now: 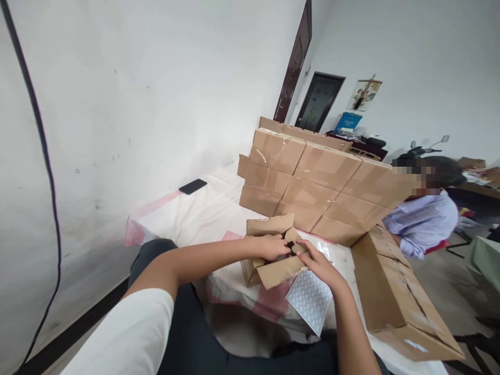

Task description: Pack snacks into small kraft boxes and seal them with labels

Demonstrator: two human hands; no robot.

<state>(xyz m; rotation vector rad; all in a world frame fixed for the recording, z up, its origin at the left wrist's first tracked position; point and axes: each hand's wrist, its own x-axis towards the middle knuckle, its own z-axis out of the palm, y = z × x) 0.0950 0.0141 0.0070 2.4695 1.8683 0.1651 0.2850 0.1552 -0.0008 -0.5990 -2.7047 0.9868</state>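
Note:
A small cardboard box (250,273) stands on the cloth-covered table in front of me, its flaps folded outward. My left hand (273,247) reaches into its opening with the fingers bent; something dark lies by the fingertips, too hidden to name. On the right side of the same box, my right hand (314,260) touches an inner flap, thumb and fingers apart. Just below that hand, a sheet of small pale labels (310,302) lies on the table and hangs over its near edge.
Stacked cardboard boxes (308,177), taped together, rise behind the small box. A long open carton (402,297) stands to the right, with a person in a light shirt (425,219) beyond it. A black phone (193,186) rests on the white and pink tablecloth (167,221) near the wall.

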